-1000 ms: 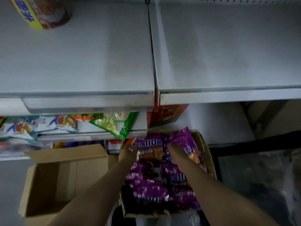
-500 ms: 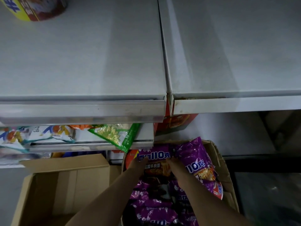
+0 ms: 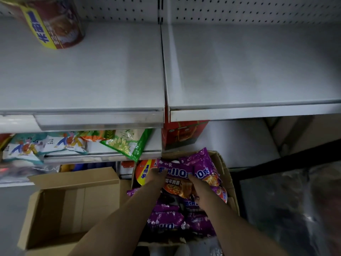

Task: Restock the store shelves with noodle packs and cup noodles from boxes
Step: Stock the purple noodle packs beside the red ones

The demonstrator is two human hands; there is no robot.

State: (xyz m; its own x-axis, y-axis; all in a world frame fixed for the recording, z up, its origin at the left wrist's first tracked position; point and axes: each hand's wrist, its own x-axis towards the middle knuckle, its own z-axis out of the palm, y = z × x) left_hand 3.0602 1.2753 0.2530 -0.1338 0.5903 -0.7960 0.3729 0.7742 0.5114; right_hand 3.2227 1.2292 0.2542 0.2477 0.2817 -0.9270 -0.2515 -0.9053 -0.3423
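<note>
Head view: both hands reach into the right box (image 3: 224, 163), where the left hand (image 3: 154, 175) and right hand (image 3: 200, 183) grip the two sides of a bunch of purple packs (image 3: 181, 171), fingers curled round them. More packs lie in the box below the hands. A cup (image 3: 143, 172) sits just left of the left fingers. Another box (image 3: 73, 200) stands open to the left. The shelf (image 3: 239, 71) spreads above the hands, a red cup (image 3: 55, 24) at its far left.

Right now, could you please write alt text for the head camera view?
Both hands, left and right, grip purple noodle packs above a cardboard box full of them, below a bare grey shelf holding one cup noodle at far left.
</note>
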